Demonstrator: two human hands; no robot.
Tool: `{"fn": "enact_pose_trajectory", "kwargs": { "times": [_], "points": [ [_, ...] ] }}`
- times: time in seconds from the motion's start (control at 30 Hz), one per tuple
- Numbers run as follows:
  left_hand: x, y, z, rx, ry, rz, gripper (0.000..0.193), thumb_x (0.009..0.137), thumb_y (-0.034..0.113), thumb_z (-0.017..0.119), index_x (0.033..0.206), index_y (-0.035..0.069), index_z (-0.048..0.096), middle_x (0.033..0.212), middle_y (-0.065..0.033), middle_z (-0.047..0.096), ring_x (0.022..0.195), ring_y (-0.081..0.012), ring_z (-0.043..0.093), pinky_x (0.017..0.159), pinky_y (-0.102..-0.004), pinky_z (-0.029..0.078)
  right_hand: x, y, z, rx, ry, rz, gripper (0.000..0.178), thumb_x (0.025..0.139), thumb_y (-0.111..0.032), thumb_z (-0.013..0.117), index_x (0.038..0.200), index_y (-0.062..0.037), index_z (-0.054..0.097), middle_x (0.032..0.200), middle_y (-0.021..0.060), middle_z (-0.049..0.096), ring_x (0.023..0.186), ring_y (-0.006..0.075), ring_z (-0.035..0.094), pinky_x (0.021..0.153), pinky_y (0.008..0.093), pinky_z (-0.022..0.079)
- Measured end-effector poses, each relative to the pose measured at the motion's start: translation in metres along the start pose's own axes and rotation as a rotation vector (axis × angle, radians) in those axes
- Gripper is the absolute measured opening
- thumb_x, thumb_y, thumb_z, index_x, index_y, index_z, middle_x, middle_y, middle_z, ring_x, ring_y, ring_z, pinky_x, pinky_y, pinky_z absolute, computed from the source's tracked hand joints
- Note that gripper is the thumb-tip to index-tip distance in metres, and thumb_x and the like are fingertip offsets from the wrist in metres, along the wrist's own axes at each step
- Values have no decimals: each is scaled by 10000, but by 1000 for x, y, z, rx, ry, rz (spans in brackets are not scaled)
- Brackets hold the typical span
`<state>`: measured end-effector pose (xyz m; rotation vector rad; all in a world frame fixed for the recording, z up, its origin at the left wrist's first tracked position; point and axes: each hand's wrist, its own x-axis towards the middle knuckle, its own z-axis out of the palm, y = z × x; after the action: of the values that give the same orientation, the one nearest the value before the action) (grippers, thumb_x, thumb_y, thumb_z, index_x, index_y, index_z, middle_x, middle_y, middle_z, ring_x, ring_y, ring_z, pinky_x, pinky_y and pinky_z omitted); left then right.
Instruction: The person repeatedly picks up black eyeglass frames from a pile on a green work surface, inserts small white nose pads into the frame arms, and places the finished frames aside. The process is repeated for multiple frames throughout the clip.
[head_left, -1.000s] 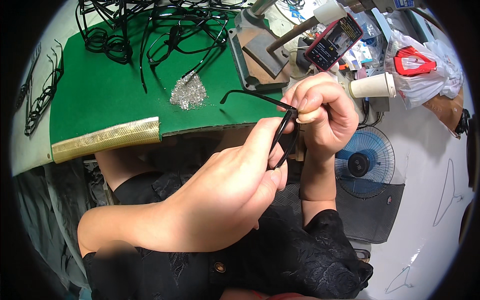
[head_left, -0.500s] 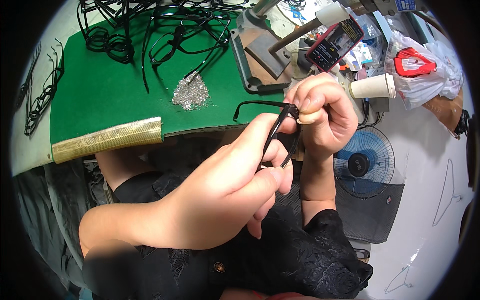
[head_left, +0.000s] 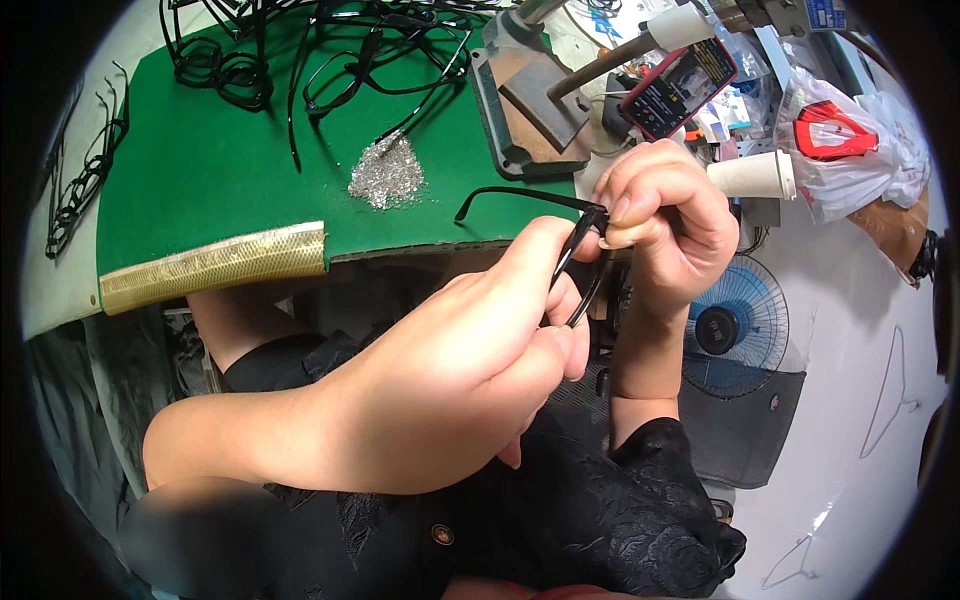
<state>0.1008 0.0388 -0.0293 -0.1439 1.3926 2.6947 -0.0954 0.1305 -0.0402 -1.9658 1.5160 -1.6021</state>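
My left hand (head_left: 470, 370) is closed around the front of a black eyeglass frame (head_left: 582, 285), its rim showing between thumb and fingers. One temple arm (head_left: 520, 192) of that frame stretches left over the edge of the green mat (head_left: 230, 180). At the hinge corner, my right hand (head_left: 670, 225) pinches with thumb and forefinger; any small part between the fingertips is hidden. On the mat lies a heap of tiny silvery metal pieces (head_left: 388, 172). Behind it rest more black eyeglass frames (head_left: 345, 85), overlapping one another.
A metal stand with a heavy base (head_left: 530, 100) rises right of the mat. Beyond it are a phone (head_left: 680, 90), a white cup (head_left: 750, 175) and plastic bags (head_left: 850, 130). Gold mesh-patterned edging (head_left: 215, 268) covers the mat's near edge. A blue fan (head_left: 745, 320) stands below, at right.
Both hands have shifted slightly right with the eyeglass frame. Its temple arm now slopes down more toward its tip. My grip looks the same, and the whole view has moved a little.
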Motion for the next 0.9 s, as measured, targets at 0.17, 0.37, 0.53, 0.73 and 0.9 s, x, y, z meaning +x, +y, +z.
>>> {"fn": "enact_pose_trajectory", "kwargs": {
  "times": [0.17,0.37,0.53,0.73,0.9],
  "points": [
    [-1,2,-2,-20,-5,-25,451,931,18,380,1354,-11,227,892,-107,493,594,-104,495,485,-214,468,-1,1,1,23,4,19,129,691,-6,716,763,13,612,713,88,624,654,173,591,582,251,465],
    [-2,3,-1,-85,15,-2,456,918,11,381,1350,-10,236,889,-110,502,586,-104,497,473,-214,464,0,7,2,62,27,-15,99,725,10,693,787,19,616,730,96,624,669,168,600,586,243,468],
    [-10,12,2,-110,121,23,503,884,9,412,1360,-17,249,858,-124,510,554,-119,494,441,-212,450,-6,13,9,333,185,142,74,842,33,546,899,32,594,783,96,616,696,123,603,581,219,457],
    [-34,21,9,-130,422,110,613,819,87,502,1367,-59,271,777,-134,509,461,-125,458,350,-211,405,-28,51,43,-279,-141,285,74,791,-14,631,863,-16,643,786,98,607,680,217,614,628,295,490],
    [-37,21,8,-59,541,128,637,801,113,509,1358,-85,272,724,-125,503,402,-111,438,306,-213,398,-39,62,59,-311,-182,300,67,760,-36,664,797,-22,611,781,99,585,691,270,607,613,347,485]
  ]
}}
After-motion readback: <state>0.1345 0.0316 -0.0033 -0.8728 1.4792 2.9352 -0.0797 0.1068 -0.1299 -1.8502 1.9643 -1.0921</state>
